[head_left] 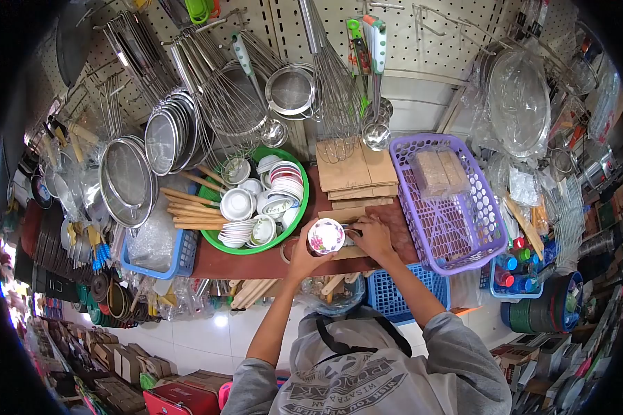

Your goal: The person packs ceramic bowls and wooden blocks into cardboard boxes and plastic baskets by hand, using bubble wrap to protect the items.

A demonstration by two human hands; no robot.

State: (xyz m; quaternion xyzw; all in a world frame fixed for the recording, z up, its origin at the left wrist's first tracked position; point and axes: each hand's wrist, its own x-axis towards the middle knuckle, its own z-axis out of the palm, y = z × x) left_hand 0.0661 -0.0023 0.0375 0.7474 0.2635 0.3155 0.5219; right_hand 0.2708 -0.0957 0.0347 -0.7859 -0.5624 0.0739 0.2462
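Note:
My left hand (307, 255) is closed round the side of a small white bowl (326, 236) with pink flowers, its base or inside turned up toward me. Just right of the bowl is my right hand (371, 238), its fingers bent together at a small dark piece that I cannot make out. Under both hands lies an open cardboard box (353, 250) on the red-brown shelf. To the left a green basin (256, 250) holds stacks of white bowls (237, 203), some with coloured rims.
Flattened cardboard (353, 166) lies behind my hands. A purple basket (464, 263) with a wrapped pack (438, 173) stands at right. Whisks (332, 104), strainers (128, 180) and ladles (376, 133) hang above. Wooden handles (197, 213) jut out beside the basin. A blue basket (398, 294) sits below.

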